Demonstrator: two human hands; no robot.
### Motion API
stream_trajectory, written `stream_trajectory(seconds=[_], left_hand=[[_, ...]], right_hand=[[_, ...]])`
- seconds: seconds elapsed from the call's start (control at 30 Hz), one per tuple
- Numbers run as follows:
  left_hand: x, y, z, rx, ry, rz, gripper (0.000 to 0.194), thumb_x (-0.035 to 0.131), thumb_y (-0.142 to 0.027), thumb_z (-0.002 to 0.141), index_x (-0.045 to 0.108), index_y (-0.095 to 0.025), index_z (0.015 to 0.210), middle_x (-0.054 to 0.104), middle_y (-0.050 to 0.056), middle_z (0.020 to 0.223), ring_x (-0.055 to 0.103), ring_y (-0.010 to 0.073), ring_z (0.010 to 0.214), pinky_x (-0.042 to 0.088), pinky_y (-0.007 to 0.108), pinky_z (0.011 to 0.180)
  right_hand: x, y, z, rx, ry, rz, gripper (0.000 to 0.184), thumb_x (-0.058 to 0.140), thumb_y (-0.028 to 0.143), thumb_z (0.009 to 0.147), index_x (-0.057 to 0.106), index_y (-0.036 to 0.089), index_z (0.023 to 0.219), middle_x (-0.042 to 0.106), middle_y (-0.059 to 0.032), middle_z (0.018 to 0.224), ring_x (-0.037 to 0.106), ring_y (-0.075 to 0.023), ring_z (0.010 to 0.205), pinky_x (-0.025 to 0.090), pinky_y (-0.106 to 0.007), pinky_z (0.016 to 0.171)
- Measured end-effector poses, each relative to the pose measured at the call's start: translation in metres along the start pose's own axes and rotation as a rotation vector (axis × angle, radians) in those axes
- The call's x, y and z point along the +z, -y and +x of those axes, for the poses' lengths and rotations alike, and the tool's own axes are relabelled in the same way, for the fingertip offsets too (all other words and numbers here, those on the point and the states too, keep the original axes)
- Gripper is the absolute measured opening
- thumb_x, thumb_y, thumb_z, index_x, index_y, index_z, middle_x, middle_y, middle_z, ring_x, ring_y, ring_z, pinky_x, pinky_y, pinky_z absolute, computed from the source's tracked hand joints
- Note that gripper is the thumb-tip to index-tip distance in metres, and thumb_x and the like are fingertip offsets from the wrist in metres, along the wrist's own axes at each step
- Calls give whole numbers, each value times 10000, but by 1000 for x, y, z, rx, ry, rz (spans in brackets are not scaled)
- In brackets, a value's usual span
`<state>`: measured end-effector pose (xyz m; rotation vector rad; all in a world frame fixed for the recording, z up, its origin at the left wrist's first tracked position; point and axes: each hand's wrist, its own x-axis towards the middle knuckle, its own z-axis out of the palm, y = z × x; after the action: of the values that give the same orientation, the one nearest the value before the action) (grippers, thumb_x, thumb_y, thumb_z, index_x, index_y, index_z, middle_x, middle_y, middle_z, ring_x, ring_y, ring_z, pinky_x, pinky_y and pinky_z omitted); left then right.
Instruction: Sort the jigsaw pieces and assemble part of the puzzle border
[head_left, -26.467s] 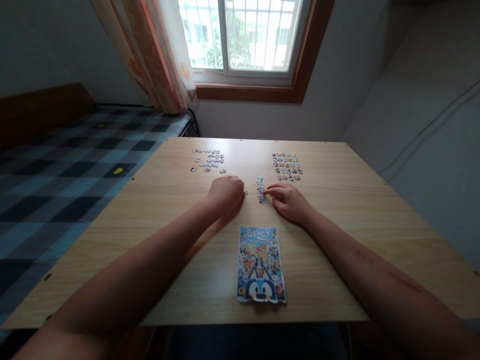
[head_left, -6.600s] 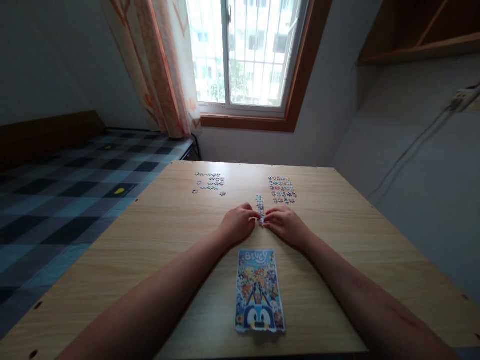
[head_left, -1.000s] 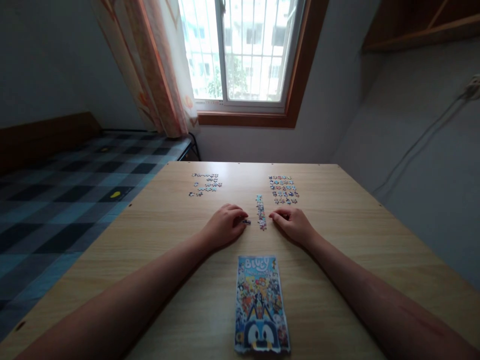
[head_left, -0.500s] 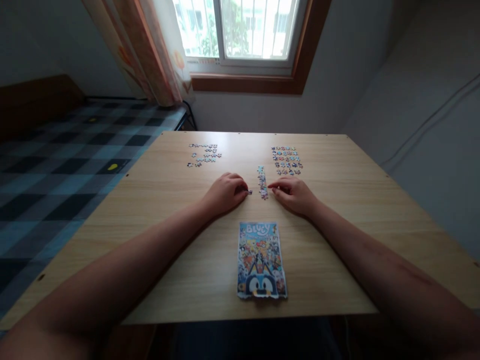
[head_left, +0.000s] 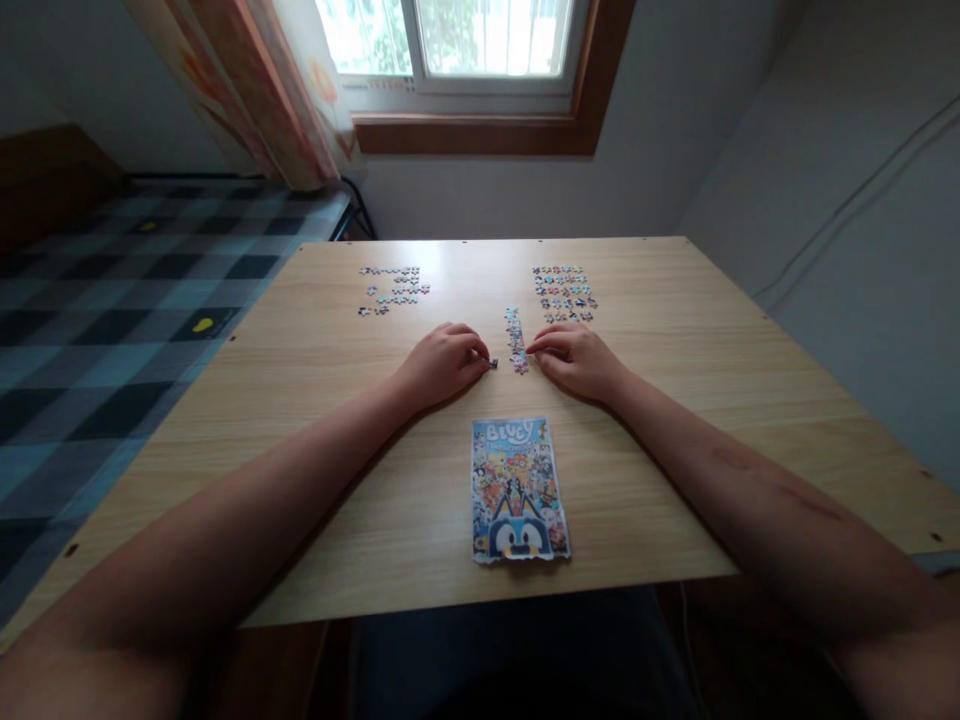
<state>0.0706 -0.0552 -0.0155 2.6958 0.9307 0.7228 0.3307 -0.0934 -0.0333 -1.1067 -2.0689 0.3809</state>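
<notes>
A short joined strip of jigsaw pieces [head_left: 515, 340] lies on the wooden table [head_left: 675, 400] between my hands. My left hand [head_left: 442, 362] rests curled to its left, fingertips pinching a small dark puzzle piece [head_left: 492, 364]. My right hand [head_left: 574, 358] lies on the strip's right side, fingers curled with the tips close to the strip's lower end; nothing shows in it. Closer to me lies a colourful Bluey picture sheet [head_left: 517, 490].
Loose puzzle pieces lie in two groups at the back of the table, one at the left [head_left: 391, 288] and one at the right [head_left: 564, 293]. A bed with a checked cover [head_left: 112, 300] stands left. A window [head_left: 450, 40] and curtain [head_left: 247, 90] are behind.
The camera has tilted downward, so the table sits higher in the picture. Both hands stay beside the strip, the left still pinching the small piece.
</notes>
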Motion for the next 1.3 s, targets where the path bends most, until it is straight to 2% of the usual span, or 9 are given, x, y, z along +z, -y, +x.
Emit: stream_trajectory(seconds=[0.27,0.57,1.03,1.3], left_hand=[[3,-9,-2,97,10,-14,88,633,-273,866,696,-211,867,690,49,968,597,206,927,480,392,921],[12,-32,0,58,34,33,105,620,-283,880,707,-223,874,698,44,1003,597,220,960,482,422,946],[16,-38,4,85,9,119,146,601,-299,918,730,-228,915,686,53,1052,573,229,1003,486,416,936],[16,-37,4,106,-14,144,161,602,-325,928,746,-254,927,690,50,1073,570,228,996,494,416,905]], right_hand=[[4,-1,1,-28,-7,-41,207,611,139,842,774,236,925,719,-52,1003,639,-227,936,480,-403,917],[6,3,4,2,42,-68,218,608,144,873,767,264,962,725,-32,1023,623,-233,987,444,-425,956],[8,4,6,-6,31,-96,193,626,140,870,765,259,930,724,-27,1002,617,-234,959,455,-415,927],[7,4,5,5,41,-118,109,673,261,893,762,272,955,714,-37,1011,612,-244,976,456,-431,922]])
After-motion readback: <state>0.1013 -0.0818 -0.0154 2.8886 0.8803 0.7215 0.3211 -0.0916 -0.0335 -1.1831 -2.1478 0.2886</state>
